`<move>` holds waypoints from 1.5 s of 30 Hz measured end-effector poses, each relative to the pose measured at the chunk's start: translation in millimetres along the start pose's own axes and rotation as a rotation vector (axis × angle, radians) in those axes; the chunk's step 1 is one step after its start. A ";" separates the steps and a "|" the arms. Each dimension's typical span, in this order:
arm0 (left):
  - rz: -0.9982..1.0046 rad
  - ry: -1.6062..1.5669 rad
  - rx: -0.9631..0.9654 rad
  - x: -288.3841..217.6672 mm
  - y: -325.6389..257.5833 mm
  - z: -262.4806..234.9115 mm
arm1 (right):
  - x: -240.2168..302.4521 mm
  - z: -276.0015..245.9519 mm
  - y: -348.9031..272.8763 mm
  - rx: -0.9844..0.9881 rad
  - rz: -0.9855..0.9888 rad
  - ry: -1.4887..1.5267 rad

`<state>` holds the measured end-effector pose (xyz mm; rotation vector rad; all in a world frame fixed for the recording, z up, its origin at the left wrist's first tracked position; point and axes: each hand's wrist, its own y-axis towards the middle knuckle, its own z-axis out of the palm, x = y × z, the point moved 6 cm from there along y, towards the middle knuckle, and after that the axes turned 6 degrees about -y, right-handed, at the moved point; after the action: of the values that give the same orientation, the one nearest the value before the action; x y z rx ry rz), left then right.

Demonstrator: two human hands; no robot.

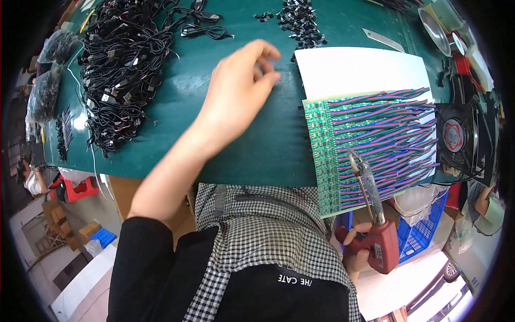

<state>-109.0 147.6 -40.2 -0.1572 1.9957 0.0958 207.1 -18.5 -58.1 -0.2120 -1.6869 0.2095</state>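
Observation:
My right hand [358,249] grips the red handle of a soldering gun [385,244], with its fingers wrapped round the grip. The gun's metal tip and a thin side tube point up over a panel of green circuit boards [324,155]. Rows of twisted red, blue, green and black wires [383,131] run rightward from the boards. I cannot tell whether the tip touches a board. My left hand [238,88] hovers over the green table, left of a white sheet [365,67]. Its fingers are curved, with thumb and forefinger apart and nothing visible between them.
A large heap of black cables [120,70] covers the table's left side. Small black connectors [300,24] are piled at the far middle, near a flat metal blade [383,39]. A black fan [456,134] stands at the right edge, above a blue crate [424,231].

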 end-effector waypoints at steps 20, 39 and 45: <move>-0.382 -0.817 0.300 5.0 -64.7 25.7 | 5.1 5.2 -6.6 -0.006 0.052 -0.012; -0.300 -0.639 0.138 -19.1 -93.4 56.8 | -6.5 -6.1 -12.6 0.199 -0.149 -0.339; -0.292 -0.673 0.050 -14.2 -98.0 61.5 | -41.7 -23.1 -27.6 0.176 -0.210 -0.398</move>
<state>-32.7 60.3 -52.6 -0.3342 1.2883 -0.0819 234.7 -55.6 -88.0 0.1491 -2.0571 0.2536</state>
